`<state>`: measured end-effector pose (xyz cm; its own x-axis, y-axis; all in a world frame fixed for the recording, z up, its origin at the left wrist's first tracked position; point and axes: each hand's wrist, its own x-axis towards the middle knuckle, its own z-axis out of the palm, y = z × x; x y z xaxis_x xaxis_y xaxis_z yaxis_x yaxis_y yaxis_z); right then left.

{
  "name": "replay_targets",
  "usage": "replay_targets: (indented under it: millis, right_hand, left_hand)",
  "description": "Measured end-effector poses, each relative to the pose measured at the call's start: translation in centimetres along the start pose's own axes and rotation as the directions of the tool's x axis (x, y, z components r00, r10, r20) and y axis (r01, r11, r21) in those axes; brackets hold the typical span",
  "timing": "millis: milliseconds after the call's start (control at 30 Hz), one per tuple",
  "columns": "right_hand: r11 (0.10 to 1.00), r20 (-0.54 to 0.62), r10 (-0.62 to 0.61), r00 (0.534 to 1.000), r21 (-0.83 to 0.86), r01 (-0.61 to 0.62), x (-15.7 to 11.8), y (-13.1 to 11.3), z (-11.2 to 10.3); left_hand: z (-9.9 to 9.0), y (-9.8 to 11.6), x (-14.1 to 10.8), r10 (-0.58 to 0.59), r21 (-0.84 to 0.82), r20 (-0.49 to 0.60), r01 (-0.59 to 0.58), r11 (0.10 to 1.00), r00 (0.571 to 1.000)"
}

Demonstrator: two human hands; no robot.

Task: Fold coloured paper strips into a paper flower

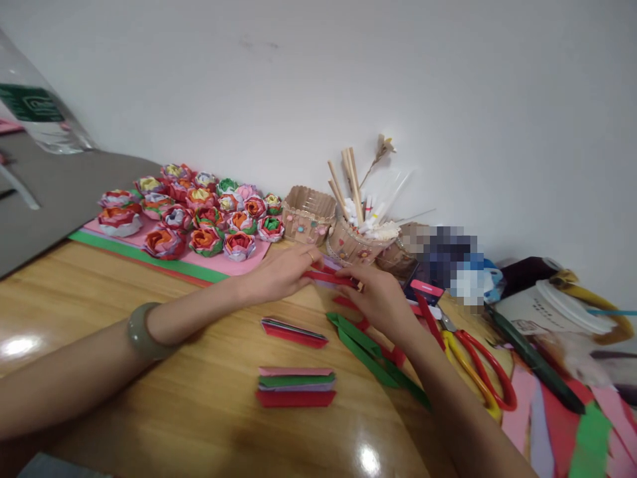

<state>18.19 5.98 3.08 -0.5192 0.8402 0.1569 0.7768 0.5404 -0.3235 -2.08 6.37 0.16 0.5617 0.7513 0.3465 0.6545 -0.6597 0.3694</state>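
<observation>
Between both hands, a folded red paper strip (328, 275) is stretched above the table. My left hand (288, 271), wearing a ring, has its fingers closed on the strip's left end. My right hand (375, 292) pinches its right end. Just below the hands lies a small stack of folded strips (293, 332) with red at the front. Nearer to me sits another group of folded strips (297, 387) in pink, green, lilac and red. Green folded strips (368, 352) and more red ones lie beside and partly under my right forearm.
Folded paper flowers (206, 241) stand on pink sheets (231, 263) at the back left. Woven baskets (308, 216), one holding sticks, line the wall. Scissors (472, 365), a lidded cup (552, 318) and coloured paper strips (562, 411) crowd the right. A plastic bag (37, 106) is at the far left.
</observation>
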Motion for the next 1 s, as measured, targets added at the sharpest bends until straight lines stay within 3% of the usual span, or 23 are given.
replay_targets:
  millis: [133, 267, 433, 600, 767, 1000]
  right_hand:
    - [0.998, 0.019, 0.048, 0.999, -0.046, -0.047, 0.0, 0.2, -0.5]
    - [0.986, 0.006, 0.134, 0.991, -0.105, -0.132, 0.0, 0.4, -1.8]
    - [0.895, 0.070, 0.300, 0.951, -0.366, -0.255, -0.1, 0.7, -3.5]
    - [0.775, 0.192, 0.437, 0.879, -0.577, -0.258, -1.0, 1.4, -5.5]
    - [0.714, 0.199, 0.523, 0.829, -0.634, -0.298, -1.9, 2.1, -7.3]
    - [0.716, 0.289, 0.534, 0.794, -0.655, -0.243, -2.5, 2.8, -8.4]
  left_hand:
    - [0.1, -0.6, 0.2, -0.058, -0.066, -0.109, 0.051, 0.997, 0.992]
    - [0.1, -1.1, 0.3, -0.164, -0.063, -0.143, 0.156, 0.986, 0.976]
    - [-0.3, -1.1, 0.3, -0.202, -0.009, -0.095, 0.202, 0.979, 0.975]
    - [-0.3, -0.9, 0.3, -0.187, 0.009, -0.032, 0.187, 0.982, 0.982]
    - [-0.3, -0.5, 0.4, -0.171, 0.044, 0.013, 0.170, 0.984, 0.985]
    - [-0.2, -0.7, 0.1, -0.160, 0.083, 0.034, 0.157, 0.984, 0.987]
